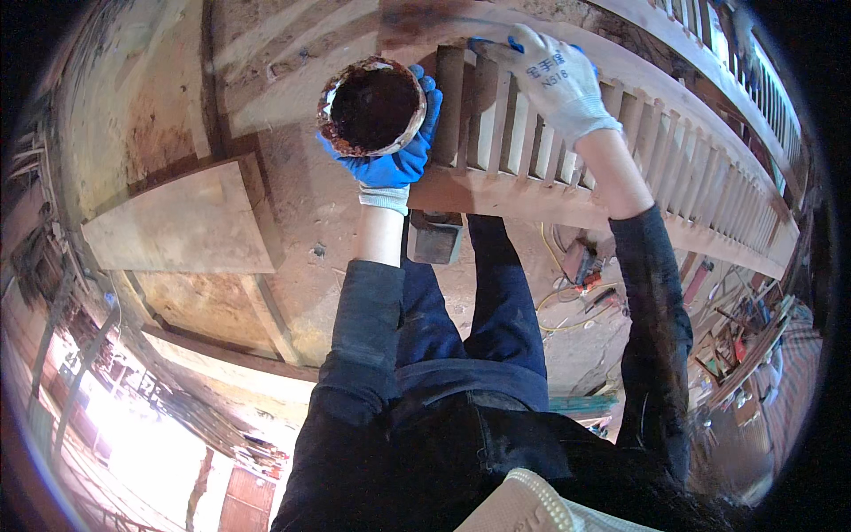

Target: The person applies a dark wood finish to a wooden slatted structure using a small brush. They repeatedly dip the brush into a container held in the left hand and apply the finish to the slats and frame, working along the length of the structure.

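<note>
My left hand (409, 160), in a blue-coated work glove with a pale cuff, is wrapped round a round bowl (330, 106) from below and the side. Dark reddish-brown liquid (374, 111) is in the bowl, and its rim is crusted with splashes. Over the far rail of a slatted wooden frame (523, 191) is my right hand (554, 80), in a white glove with blue fingertips. Its fingers are closed together, back of the hand up; what they hold, if anything, I cannot make out. The frame's left end near the hand is stained darker than the pale slats.
A box-like wooden block (436, 238) sits below the frame, between my legs. To the left stands a pale wooden panel (182, 222). Yellow cable (554, 330) and tools lie on the floor at right, near piled clutter (753, 355). Another slatted frame (762, 80) is at upper right.
</note>
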`<move>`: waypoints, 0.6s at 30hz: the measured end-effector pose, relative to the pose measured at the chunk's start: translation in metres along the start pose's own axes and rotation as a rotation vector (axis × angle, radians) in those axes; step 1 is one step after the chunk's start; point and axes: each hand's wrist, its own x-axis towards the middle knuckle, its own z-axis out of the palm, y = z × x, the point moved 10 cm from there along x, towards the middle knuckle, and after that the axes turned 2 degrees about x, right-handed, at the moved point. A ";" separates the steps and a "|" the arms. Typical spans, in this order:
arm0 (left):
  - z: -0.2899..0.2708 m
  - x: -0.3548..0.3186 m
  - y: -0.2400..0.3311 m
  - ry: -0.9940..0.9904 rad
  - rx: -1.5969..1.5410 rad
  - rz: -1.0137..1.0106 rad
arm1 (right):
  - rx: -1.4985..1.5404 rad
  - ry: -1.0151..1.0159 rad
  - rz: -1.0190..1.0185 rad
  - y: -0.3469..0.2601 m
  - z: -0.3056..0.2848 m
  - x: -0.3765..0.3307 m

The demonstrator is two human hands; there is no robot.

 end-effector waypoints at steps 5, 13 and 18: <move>0.001 0.002 0.001 0.001 0.020 0.042 | -0.086 0.217 -0.343 -0.019 -0.024 -0.006; 0.001 0.002 0.010 -0.041 0.008 0.039 | 0.064 0.039 -0.089 -0.014 -0.023 0.007; -0.008 0.006 0.009 0.104 0.090 0.079 | 0.014 0.074 -0.143 -0.004 -0.016 -0.008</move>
